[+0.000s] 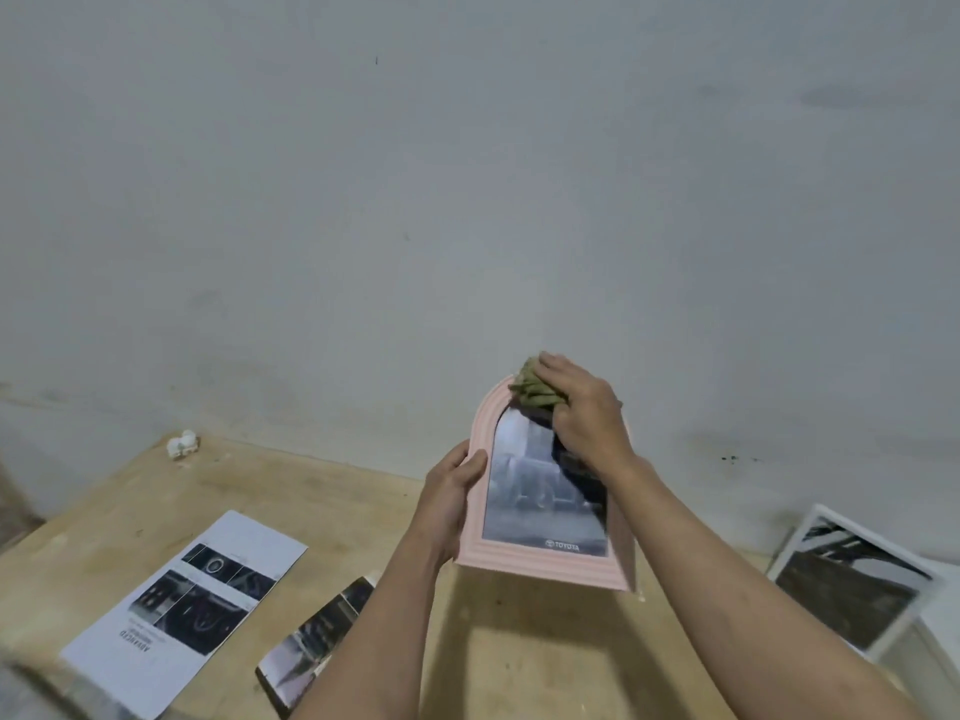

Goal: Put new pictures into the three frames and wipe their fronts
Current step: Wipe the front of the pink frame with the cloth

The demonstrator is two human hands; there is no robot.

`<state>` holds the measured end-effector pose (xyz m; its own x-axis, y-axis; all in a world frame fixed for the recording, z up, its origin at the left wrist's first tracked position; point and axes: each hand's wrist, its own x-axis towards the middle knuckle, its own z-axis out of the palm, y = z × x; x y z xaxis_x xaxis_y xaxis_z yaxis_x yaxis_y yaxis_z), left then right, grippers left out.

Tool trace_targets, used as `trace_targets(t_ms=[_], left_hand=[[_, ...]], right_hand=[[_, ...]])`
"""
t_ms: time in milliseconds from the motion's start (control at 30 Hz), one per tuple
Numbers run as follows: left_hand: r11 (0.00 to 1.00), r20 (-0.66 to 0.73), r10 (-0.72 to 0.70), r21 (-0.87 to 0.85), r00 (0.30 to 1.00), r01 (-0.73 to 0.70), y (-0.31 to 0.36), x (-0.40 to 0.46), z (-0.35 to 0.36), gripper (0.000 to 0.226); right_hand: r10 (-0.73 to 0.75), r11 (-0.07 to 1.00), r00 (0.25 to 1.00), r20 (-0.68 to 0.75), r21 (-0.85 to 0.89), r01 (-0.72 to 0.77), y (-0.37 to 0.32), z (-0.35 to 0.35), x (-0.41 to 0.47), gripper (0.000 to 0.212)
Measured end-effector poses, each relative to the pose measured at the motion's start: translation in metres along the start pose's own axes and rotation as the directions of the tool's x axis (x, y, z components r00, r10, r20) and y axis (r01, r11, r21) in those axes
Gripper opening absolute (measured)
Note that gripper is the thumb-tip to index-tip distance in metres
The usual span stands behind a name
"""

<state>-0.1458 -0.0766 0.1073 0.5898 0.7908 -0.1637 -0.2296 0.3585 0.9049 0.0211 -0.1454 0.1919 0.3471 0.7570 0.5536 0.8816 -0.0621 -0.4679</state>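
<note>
Light here is pretty flat and soft, kind of dim-ish indoor stuff, and it gives the wall (467,174) a cool grey cast with uneven blotchy patches. It seems to come from above and a bit behind me, since the pink frame (545,561) I'm holding throws a blocky shadow straight down onto the wooden table (130,522). The glass has a milky sheen that washes out the picture. My right hand (582,407) and the cloth (535,389) look smeared. Wide lens bends the table edges, and the bottom left corner is a blurry grey mush. Overall soft and a little compressed.
</note>
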Motion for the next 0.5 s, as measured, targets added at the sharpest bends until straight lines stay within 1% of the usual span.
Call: trace_targets(t_ms=[67, 133, 200, 267, 300, 333, 367, 400, 433, 467, 500], left_hand=[[0.998, 0.008, 0.013, -0.065, 1.000, -0.013, 0.006, 0.002, 0.012, 0.024], [0.985, -0.009, 0.005, -0.171, 1.000, -0.006, 0.013, 0.004, 0.013, 0.030], [0.969, -0.040, -0.026, -0.245, 0.999, 0.016, 0.015, 0.002, 0.003, 0.031], [0.966, -0.100, -0.032, -0.259, 0.994, 0.005, 0.013, -0.001, -0.014, 0.025], [0.974, -0.131, -0.030, -0.225, 0.991, -0.001, 0.013, -0.002, -0.022, 0.025], [0.984, -0.143, -0.021, -0.176, 0.990, -0.004, 0.014, -0.002, -0.027, 0.024], [0.991, -0.141, -0.016, -0.132, 0.990, -0.003, 0.016, -0.002, -0.029, 0.024], [0.995, -0.122, -0.005, -0.102, 0.993, -0.007, 0.018, -0.002, -0.029, 0.023], [0.997, -0.101, 0.003, -0.079, 0.995, -0.011, 0.022, -0.004, -0.028, 0.024], [0.998, -0.080, 0.011, -0.067, 0.997, -0.017, 0.025, -0.006, -0.025, 0.024], [0.998, -0.057, 0.021, -0.061, 0.998, -0.024, 0.028, -0.008, -0.021, 0.024]], right_hand=[[-0.110, 0.994, 0.988, 0.112, 0.037, 0.106, -0.012, 0.016, -0.007, 0.065], [-0.167, 0.981, 0.965, 0.202, 0.134, 0.142, -0.025, 0.035, -0.033, 0.061], [-0.135, 0.975, 0.946, 0.294, 0.211, 0.073, -0.026, 0.045, -0.056, 0.058], [-0.163, 0.973, 0.861, 0.481, 0.224, 0.059, -0.024, 0.047, -0.073, 0.050], [-0.165, 0.975, 0.813, 0.558, 0.217, 0.049, -0.025, 0.044, -0.080, 0.046], [-0.140, 0.975, 0.780, 0.611, 0.221, 0.002, -0.028, 0.037, -0.081, 0.044], [-0.102, 0.969, 0.771, 0.628, 0.238, -0.066, -0.033, 0.029, -0.079, 0.046], [-0.059, 0.950, 0.792, 0.608, 0.277, -0.142, -0.039, 0.019, -0.071, 0.050], [-0.006, 0.932, 0.856, 0.517, 0.312, -0.182, -0.044, 0.010, -0.059, 0.056], [0.036, 0.931, 0.934, 0.355, 0.329, -0.161, -0.046, 0.000, -0.042, 0.060], [0.043, 0.948, 0.981, 0.187, 0.302, -0.099, -0.043, -0.008, -0.022, 0.062]])
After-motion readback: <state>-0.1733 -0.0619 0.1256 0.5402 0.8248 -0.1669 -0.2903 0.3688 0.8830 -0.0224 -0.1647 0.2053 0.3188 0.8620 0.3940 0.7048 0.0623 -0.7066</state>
